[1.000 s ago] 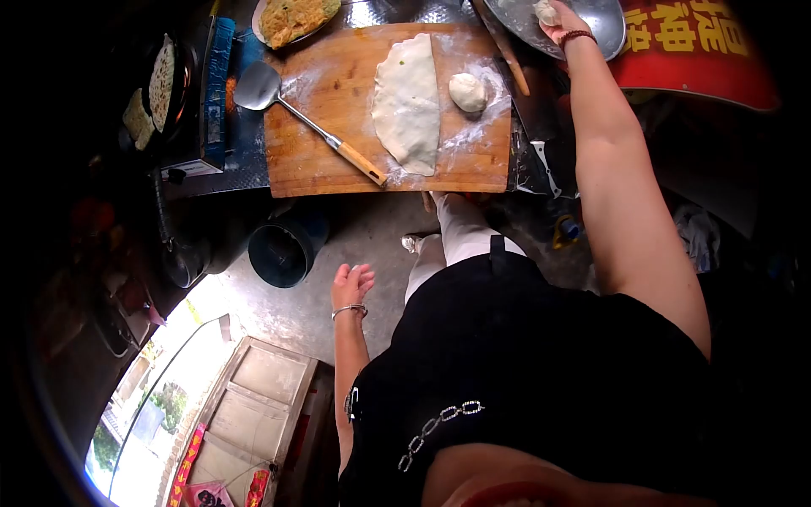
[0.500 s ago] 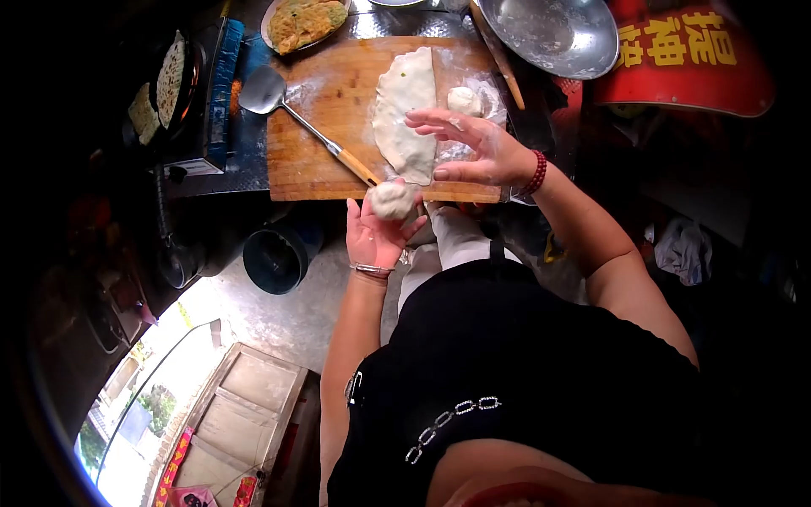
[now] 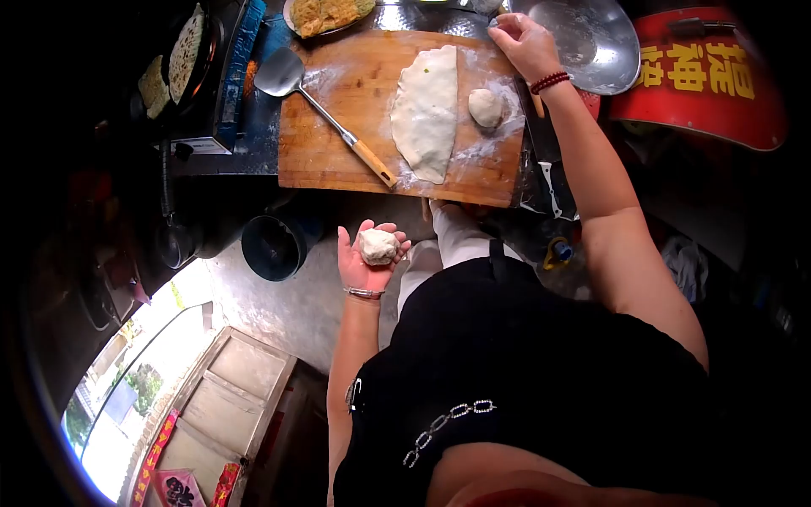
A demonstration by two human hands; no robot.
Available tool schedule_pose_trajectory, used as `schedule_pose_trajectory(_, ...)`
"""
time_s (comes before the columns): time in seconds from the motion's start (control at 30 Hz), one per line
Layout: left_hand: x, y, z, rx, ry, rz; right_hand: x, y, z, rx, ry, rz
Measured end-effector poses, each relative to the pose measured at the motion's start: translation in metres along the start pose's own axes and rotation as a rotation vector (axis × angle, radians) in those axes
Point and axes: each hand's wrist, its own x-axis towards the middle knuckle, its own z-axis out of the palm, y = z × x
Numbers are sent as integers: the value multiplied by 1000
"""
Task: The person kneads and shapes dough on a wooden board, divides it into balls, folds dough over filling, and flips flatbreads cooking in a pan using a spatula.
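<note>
My left hand is palm up below the board's front edge, with a lump of dough resting in it and the fingers curled lightly round. At the board's far right corner my right hand reaches beside the metal bowl. Its thumb and fingers are drawn together; whatever they hold is too small to make out. A folded, half-moon sheet of dough lies on the floured wooden board. Right of it sits a round dough ball.
A spatula lies across the board's left side. Far left, flatbreads sit in a pan on a stove. A plate of fried food stands behind the board. A knife lies at the right, and a bucket is on the floor.
My right hand has moved from above the dough sheet to the far right corner by the bowl. My left hand, with the dough lump, has dropped lower, away from the board edge.
</note>
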Motion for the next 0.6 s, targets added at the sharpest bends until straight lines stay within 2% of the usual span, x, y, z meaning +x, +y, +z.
schedule_pose_trajectory(0.1, -11, 2, -11, -82, -92, 49, -31, 8, 21, 18, -323, -33)
schedule_pose_trajectory(0.17, -19, 3, -17, -99, -101, 79, -67, 9, 32, -250, -386, -183)
schedule_pose_trajectory(0.27, -32, 3, -31, -120, -116, 130, -98, 1, 43, -512, -332, -247)
schedule_pose_trajectory(0.3, -36, 1, -34, -124, -112, 153, -102, -3, 46, -543, -249, -332)
schedule_pose_trajectory(0.4, -52, -9, -44, -178, -111, 205, -119, 2, 53, -358, -221, -372)
schedule_pose_trajectory(0.5, -65, -22, -56, -215, -122, 268, -142, 12, 55, -314, -155, -321)
schedule_pose_trajectory(0.53, -71, -26, -60, -228, -133, 264, -148, 13, 54, -307, -136, -375)
schedule_pose_trajectory(0.57, -78, -30, -65, -240, -137, 281, -150, 19, 56, -211, -142, -366)
schedule_pose_trajectory(0.6, -85, -33, -69, -248, -141, 282, -146, 31, 58, -245, -182, -388)
